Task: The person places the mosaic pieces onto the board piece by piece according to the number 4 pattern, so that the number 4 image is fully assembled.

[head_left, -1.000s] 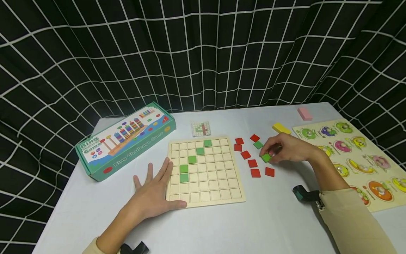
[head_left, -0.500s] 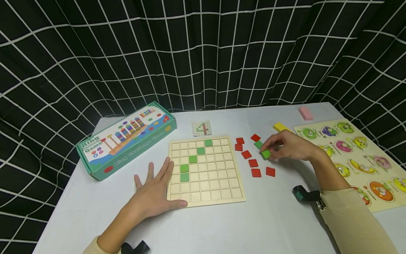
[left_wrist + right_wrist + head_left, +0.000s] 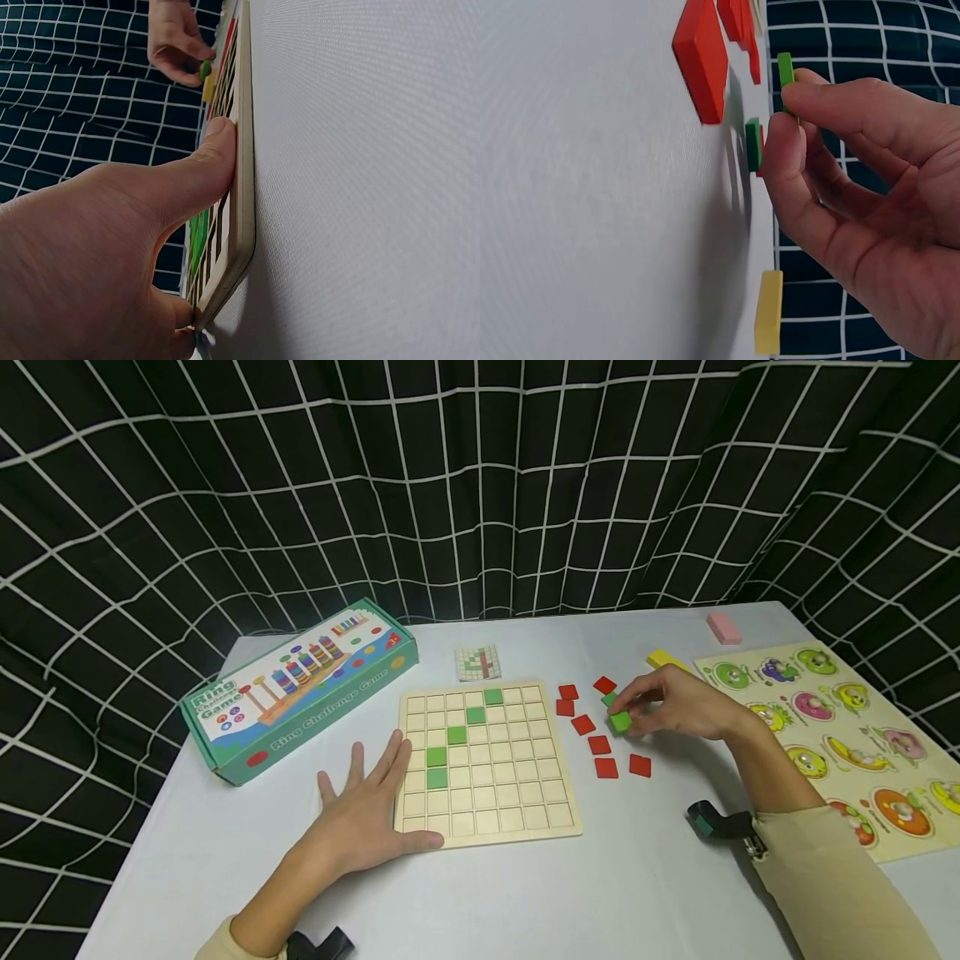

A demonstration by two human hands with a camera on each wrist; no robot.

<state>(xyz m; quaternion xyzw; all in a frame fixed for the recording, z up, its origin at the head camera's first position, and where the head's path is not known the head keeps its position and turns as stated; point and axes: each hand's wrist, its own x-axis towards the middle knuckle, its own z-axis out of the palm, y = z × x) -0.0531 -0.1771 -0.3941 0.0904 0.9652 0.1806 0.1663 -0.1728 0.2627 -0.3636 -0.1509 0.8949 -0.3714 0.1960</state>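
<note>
A green square tile (image 3: 786,71) is pinched between the thumb and fingers of my right hand (image 3: 682,703), held up off the table in the right wrist view. Another green tile (image 3: 753,145) lies on the table beneath that hand, partly hidden by the fingers in the head view. To the left is a wooden grid board (image 3: 517,793) with several green tiles (image 3: 457,735) set diagonally in its cells. My left hand (image 3: 363,822) lies spread at the board's left side, its thumb (image 3: 214,142) on the near edge and straight fingers along the left edge.
Several red tiles (image 3: 583,725) are scattered right of the board. A small pattern card (image 3: 477,663) sits behind it. A green game box (image 3: 300,693) stands at left; a yellow block (image 3: 664,659), a pink block (image 3: 723,628) and a fruit picture board (image 3: 847,727) are at right.
My right hand has lifted the green tile off the table and shifted it slightly left. The left hand stays in place on the board's edge.
</note>
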